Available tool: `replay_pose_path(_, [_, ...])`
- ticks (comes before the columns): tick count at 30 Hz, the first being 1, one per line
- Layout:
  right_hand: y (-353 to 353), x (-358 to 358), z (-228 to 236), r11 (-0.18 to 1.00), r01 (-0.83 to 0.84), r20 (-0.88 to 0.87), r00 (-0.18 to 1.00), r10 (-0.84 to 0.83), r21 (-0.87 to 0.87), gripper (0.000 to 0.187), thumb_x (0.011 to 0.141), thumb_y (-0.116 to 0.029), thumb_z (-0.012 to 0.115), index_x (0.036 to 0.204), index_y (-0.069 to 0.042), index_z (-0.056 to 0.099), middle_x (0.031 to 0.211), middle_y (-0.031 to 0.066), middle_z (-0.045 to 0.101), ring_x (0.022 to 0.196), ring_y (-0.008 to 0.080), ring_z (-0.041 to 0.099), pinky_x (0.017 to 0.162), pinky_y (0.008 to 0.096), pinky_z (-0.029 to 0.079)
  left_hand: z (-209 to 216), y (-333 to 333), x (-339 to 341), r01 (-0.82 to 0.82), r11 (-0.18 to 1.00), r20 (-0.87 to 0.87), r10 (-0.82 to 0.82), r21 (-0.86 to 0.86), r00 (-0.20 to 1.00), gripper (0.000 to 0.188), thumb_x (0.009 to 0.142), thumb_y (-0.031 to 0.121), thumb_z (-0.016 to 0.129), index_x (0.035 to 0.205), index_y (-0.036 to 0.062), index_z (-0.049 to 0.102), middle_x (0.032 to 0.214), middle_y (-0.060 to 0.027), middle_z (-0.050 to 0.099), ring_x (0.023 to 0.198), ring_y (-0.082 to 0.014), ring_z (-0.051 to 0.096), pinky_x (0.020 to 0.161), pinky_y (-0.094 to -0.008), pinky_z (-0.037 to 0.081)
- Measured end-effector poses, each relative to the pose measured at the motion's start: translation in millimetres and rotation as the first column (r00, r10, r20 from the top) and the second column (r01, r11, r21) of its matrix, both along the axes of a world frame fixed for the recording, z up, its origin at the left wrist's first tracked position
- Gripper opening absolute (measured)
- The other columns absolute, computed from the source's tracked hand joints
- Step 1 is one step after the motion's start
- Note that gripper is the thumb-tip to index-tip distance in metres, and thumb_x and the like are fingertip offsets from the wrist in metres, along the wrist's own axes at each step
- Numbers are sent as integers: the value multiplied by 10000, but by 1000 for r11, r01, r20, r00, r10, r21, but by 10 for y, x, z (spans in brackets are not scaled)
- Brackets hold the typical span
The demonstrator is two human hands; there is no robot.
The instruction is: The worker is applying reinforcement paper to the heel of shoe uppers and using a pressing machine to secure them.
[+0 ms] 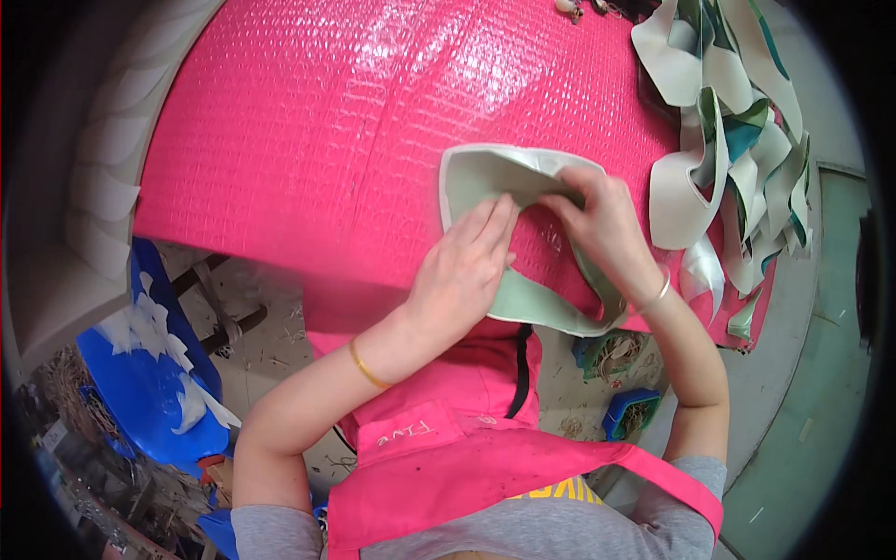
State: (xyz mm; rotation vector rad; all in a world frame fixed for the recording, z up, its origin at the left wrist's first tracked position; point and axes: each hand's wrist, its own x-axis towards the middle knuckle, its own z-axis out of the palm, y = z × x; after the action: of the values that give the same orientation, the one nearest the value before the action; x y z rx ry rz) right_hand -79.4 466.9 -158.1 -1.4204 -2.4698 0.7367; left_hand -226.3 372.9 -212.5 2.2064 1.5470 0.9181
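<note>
A pale green, white-edged shoe upper (532,297), curved into a loop, lies at the front edge of the pink-covered table. My left hand (464,266) is closed on its left side, fingers together and pressed against the inner face. On the opposite side, my right hand (597,210) grips the folded upper edge, thumb and fingers bent round it. Both hands' fingertips come close together at the fold, and what lies between them is partly hidden.
Several similar white and green uppers (686,201) are piled at the table's right. White curved pieces (103,187) hang in a row at left. Below stand a blue chair (140,373) with white scraps and a blue basket (632,413). Pink quilted sheeting (308,140) covers the table.
</note>
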Motion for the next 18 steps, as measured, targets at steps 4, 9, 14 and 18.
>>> replay_pose_path(4, [149, -11, -8, 999, -34, 175, 984, 35, -9, 158, 717, -124, 585, 789, 15, 570, 725, 225, 554, 730, 371, 553, 633, 419, 434, -50, 18, 13, -11, 999, -56, 13, 32, 998, 412, 733, 123, 575, 1099, -47, 491, 1115, -142, 481, 1046, -260, 452, 862, -337, 416])
replay_pose_path(9, [295, -24, -19, 997, -73, 228, 971, 80, -37, 209, 739, -184, 589, 776, 22, 581, 728, 220, 572, 729, 367, 564, 639, 427, 437, -3, 75, 21, -10, 1000, -99, 8, -25, 995, 384, 724, 132, 585, 1071, -17, 523, 1070, -94, 500, 966, -236, 468, 833, -333, 419])
replay_pose_path(14, [319, -23, -42, 996, -92, 267, 959, 90, -6, 236, 737, -197, 602, 766, 36, 580, 710, 226, 567, 709, 373, 562, 631, 423, 438, 41, 209, 191, -40, 999, -251, 30, -35, 967, 375, 705, 135, 595, 1044, -12, 535, 984, -84, 505, 886, -218, 470, 799, -331, 418])
replay_pose_path(18, [305, -22, -18, 1000, -28, 266, 964, 30, -12, 260, 714, -209, 634, 760, 39, 573, 703, 223, 568, 680, 356, 569, 605, 405, 438, -80, 223, 186, -30, 985, -183, 62, 171, 981, 357, 702, 114, 583, 1029, -21, 538, 988, -81, 506, 891, -218, 466, 798, -321, 416])
